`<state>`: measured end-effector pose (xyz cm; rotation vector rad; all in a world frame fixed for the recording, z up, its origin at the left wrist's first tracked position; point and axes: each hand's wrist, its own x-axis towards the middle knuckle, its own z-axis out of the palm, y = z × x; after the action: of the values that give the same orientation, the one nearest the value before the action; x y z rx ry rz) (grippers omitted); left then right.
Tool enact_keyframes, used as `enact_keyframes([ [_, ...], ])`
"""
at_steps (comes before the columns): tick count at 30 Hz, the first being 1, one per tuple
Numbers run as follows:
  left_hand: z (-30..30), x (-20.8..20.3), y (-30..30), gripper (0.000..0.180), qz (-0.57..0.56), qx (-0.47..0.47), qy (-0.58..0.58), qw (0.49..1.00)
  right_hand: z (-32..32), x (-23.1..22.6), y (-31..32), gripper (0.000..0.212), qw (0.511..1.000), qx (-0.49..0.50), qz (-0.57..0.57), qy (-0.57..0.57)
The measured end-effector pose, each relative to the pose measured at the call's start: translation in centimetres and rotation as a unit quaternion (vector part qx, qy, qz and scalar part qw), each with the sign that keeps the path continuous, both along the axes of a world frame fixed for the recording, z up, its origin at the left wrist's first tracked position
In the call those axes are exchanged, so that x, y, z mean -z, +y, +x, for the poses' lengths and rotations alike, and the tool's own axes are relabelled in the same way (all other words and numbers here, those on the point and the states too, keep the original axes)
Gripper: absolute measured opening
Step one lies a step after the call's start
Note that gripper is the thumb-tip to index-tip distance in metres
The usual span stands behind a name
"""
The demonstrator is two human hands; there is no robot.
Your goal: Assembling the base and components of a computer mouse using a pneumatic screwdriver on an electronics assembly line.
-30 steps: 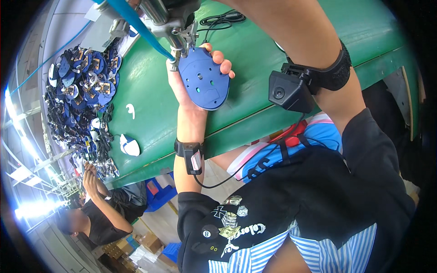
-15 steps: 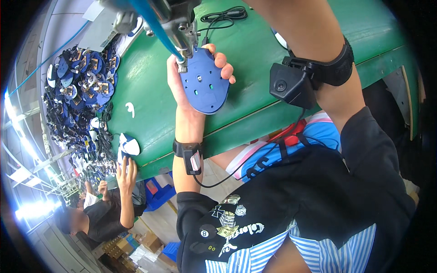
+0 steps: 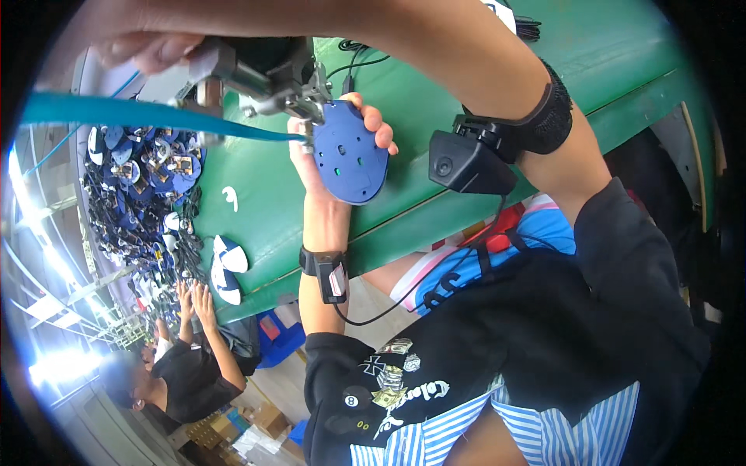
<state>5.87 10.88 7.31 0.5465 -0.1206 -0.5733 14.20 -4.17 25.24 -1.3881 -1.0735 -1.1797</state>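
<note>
My left hand point(image 3: 301, 147) is closed around a blue computer mouse point(image 3: 351, 159), its flat underside facing up and showing several small holes. From its top end a black cable point(image 3: 349, 81) runs back over the table. A metal powered screwdriver point(image 3: 260, 78) with a blue tube point(image 3: 155, 116) reaches in from the upper left, its tip touching or very close to the mouse's upper left edge. My right forearm crosses the top of the view. At the upper left, my right hand point(image 3: 159, 50) has its fingers curled at the screwdriver; blur and the picture's rim hide part of the grip.
A heap of blue mouse parts and black cables point(image 3: 140, 186) covers the left end of the green table point(image 3: 435, 132). Two white-and-blue mouse pieces point(image 3: 227, 268) and a small white curved piece point(image 3: 230, 198) lie nearer. Beyond them a co-worker's hands point(image 3: 198, 303) are at the heap.
My right hand has come into view at the upper left. The screwdriver has tilted, its tube swinging nearly level. The co-worker's hand has left the white-and-blue mouse pieces.
</note>
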Motion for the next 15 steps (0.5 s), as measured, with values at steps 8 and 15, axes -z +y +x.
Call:
enact_keyframes([
  [8, -0.1, -0.5, 1.9, 0.064, 0.024, -0.068, 0.053, 0.996, -4.6, 2.1, -3.8, 0.027, 0.979, -0.108, 0.085, 0.151],
  [15, -0.2, -0.6, 2.1, 0.060, 0.030, -0.084, 0.071, 0.993, -4.2, 2.1, -1.7, 0.023, 0.977, -0.127, 0.058, 0.160],
])
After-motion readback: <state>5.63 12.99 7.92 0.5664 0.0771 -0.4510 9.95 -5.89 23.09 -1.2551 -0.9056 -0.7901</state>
